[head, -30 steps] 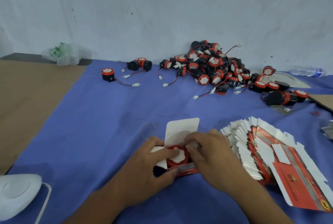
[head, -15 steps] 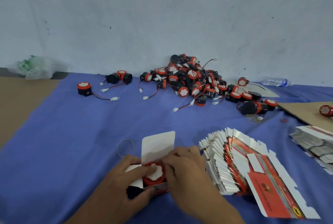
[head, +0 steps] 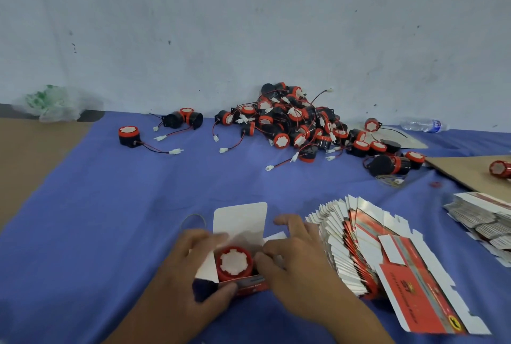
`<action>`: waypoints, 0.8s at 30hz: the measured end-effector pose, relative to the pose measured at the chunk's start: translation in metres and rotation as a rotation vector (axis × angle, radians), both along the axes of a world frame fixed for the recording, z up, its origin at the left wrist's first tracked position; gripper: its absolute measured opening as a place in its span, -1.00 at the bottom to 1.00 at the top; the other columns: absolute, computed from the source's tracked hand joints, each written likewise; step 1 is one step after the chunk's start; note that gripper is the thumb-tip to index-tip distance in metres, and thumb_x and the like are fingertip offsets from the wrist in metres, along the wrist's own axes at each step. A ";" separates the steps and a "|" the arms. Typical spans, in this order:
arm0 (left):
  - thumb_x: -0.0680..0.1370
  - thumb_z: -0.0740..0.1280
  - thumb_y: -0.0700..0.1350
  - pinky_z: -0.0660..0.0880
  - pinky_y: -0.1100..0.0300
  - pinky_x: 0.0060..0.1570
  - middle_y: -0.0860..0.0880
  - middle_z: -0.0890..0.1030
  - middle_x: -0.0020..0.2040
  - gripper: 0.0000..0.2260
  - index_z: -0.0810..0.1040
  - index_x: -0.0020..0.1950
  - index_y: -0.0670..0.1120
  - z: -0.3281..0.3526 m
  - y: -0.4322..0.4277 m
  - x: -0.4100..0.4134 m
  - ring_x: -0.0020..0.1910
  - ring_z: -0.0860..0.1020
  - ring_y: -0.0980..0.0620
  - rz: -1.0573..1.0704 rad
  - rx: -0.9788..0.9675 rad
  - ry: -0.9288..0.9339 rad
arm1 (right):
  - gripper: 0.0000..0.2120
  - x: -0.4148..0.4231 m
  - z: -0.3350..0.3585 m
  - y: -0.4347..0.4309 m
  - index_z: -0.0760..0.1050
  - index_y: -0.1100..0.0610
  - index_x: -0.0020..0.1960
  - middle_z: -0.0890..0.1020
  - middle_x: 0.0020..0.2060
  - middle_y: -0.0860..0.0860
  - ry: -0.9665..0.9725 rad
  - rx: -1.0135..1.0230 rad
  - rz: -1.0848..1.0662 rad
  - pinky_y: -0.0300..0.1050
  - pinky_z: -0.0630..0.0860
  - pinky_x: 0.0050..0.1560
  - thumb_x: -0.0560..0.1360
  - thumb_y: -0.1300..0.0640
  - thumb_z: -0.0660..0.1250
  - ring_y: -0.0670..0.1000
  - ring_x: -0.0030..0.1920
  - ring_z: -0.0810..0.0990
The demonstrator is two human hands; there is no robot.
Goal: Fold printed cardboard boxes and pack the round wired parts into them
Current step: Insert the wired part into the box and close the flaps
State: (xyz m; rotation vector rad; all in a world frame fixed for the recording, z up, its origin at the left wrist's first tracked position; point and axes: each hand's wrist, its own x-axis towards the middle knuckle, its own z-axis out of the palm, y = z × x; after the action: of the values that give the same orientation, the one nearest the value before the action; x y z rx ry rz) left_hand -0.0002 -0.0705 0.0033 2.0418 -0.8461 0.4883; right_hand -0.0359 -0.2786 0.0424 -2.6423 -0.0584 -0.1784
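Round part inside open box

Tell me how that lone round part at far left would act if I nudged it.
The part stands on its flat end, so it would probably slide, not roll. Its wire trails loose and would likely drag floppily behind.

The cloth on the counter is blue. The round part in the box is red with a white top. The box is white inside and red outside. The pile of parts is black, red and white. The flat boxes are red and white. The wall is pale grey with dark spots.
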 end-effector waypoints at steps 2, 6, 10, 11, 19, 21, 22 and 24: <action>0.25 0.51 0.15 0.42 0.46 0.04 0.16 0.48 0.18 -0.38 0.39 0.26 0.17 0.001 -0.002 -0.002 0.09 0.54 0.23 0.048 -0.167 0.080 | -0.63 0.000 -0.001 0.001 0.36 0.02 -0.39 0.49 -0.08 -0.17 0.072 0.148 0.024 -0.29 0.22 0.18 0.59 0.04 0.22 -0.15 0.34 0.20; 0.18 0.61 0.03 0.52 0.40 -0.03 -0.01 0.55 0.14 -0.34 0.42 0.22 0.18 0.003 -0.006 -0.005 0.00 0.63 0.15 0.017 -0.345 0.144 | -0.87 0.000 0.000 0.010 0.47 -0.23 -0.08 0.41 0.06 -0.18 0.012 0.309 -0.083 -0.53 0.34 -0.04 0.58 0.00 0.31 -0.28 0.05 0.44; 0.38 0.42 0.20 0.51 0.39 -0.01 0.17 0.56 0.23 -0.41 0.53 0.33 -0.06 0.008 -0.005 -0.004 0.02 0.60 0.20 0.070 -0.118 -0.013 | -0.62 0.000 -0.003 0.015 0.22 -0.19 0.18 0.48 0.04 -0.23 -0.124 0.309 -0.162 -0.46 0.38 -0.09 0.53 0.06 0.36 -0.20 0.00 0.48; 0.46 0.35 0.23 0.50 0.38 0.05 0.17 0.55 0.30 -0.42 0.55 0.33 -0.13 0.008 -0.004 -0.002 0.12 0.58 0.21 0.081 -0.061 -0.075 | -0.53 0.000 -0.003 0.016 0.18 -0.20 0.26 0.49 0.01 -0.24 -0.142 0.306 -0.167 -0.45 0.39 -0.10 0.53 0.06 0.38 -0.17 -0.01 0.50; 0.62 0.07 0.26 0.37 0.23 0.23 -0.14 0.40 0.43 -0.55 0.63 0.22 0.07 -0.005 -0.007 0.003 0.22 0.41 -0.12 0.096 0.035 -0.087 | -0.37 -0.001 -0.015 0.030 0.16 -0.23 0.32 0.39 0.22 -0.27 -0.284 0.465 -0.184 -0.23 0.50 0.11 0.46 0.02 0.50 -0.23 0.09 0.49; 0.58 0.11 0.31 0.31 0.27 0.30 -0.08 0.34 0.49 -0.55 0.62 0.23 0.10 -0.006 -0.006 0.004 0.31 0.37 -0.07 0.089 0.017 -0.016 | -0.49 -0.001 -0.018 0.035 0.25 -0.24 0.17 0.50 0.12 -0.25 -0.270 0.577 -0.216 -0.22 0.52 0.10 0.43 -0.03 0.53 -0.23 0.05 0.53; 0.55 0.17 0.30 0.33 0.32 0.29 -0.02 0.32 0.50 -0.58 0.63 0.22 0.11 -0.006 -0.005 0.004 0.32 0.38 -0.01 0.086 -0.015 0.019 | -0.53 0.000 -0.020 0.037 0.28 -0.23 0.15 0.54 0.09 -0.25 -0.280 0.627 -0.229 -0.24 0.53 0.10 0.44 -0.04 0.52 -0.23 0.05 0.56; 0.50 0.26 0.18 0.35 0.42 0.28 0.07 0.31 0.50 -0.67 0.68 0.16 0.12 -0.004 -0.004 0.005 0.33 0.42 0.13 0.067 -0.099 0.070 | -0.55 0.001 -0.021 0.040 0.30 -0.23 0.18 0.59 0.05 -0.28 -0.289 0.751 -0.228 -0.33 0.54 0.02 0.47 -0.01 0.50 -0.22 0.01 0.61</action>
State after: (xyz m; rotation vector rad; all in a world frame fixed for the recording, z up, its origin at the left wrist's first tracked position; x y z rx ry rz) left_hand 0.0045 -0.0741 -0.0012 1.9896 -0.6998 0.4831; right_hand -0.0354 -0.2389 0.0212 -1.8541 0.1819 -0.5410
